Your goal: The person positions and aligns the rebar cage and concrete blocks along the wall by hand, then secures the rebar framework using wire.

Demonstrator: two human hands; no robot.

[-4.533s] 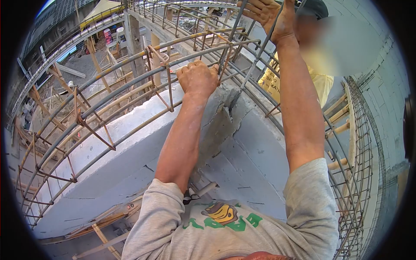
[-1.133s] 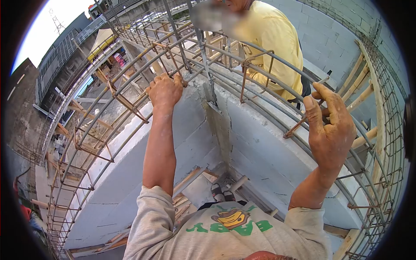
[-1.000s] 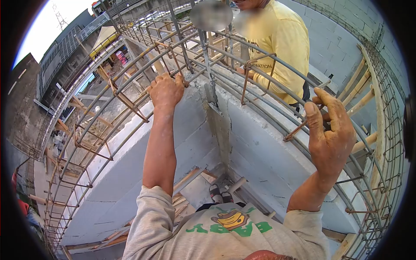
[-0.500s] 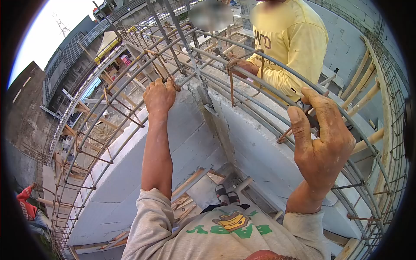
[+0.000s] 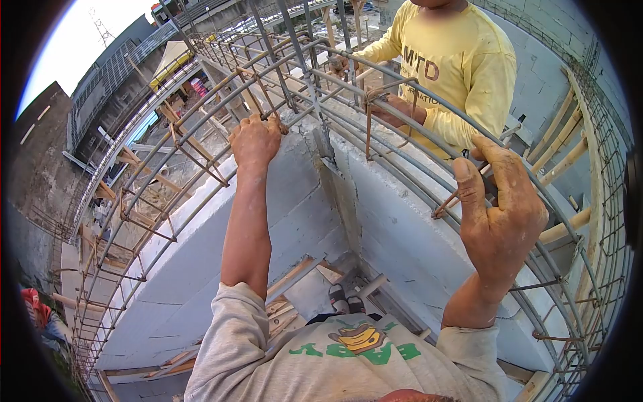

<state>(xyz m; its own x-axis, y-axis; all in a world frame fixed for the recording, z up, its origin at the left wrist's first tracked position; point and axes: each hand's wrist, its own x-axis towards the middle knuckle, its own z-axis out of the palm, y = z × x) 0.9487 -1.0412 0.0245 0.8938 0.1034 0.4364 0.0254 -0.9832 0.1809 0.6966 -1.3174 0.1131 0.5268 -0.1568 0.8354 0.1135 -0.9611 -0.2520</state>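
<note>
My left hand [image 5: 256,142] is closed at the top edge of the white block wall [image 5: 274,201], its fingers curled round the lower end of a rusty rebar stirrup [image 5: 266,94] near the corner. My right hand [image 5: 502,208] is raised beside the rebar cage [image 5: 429,134] over the right-hand wall. Its thumb and fingers curl round something dark, mostly hidden by the hand. Long steel bars pass just behind these fingers. Upright rebars [image 5: 295,40] rise from the corner where the two walls meet.
Across the right-hand cage stands a co-worker in a yellow shirt [image 5: 462,67], both hands near the bars. Bamboo poles [image 5: 562,134] lean at the right. Timber pieces [image 5: 288,315] lie below the wall. Another person in red [image 5: 37,308] is at far left.
The view has shifted slightly, so the cage and walls sit a little differently. The co-worker is more upright, with one arm now reaching toward the upright bars. My hands keep nearly the same places.
</note>
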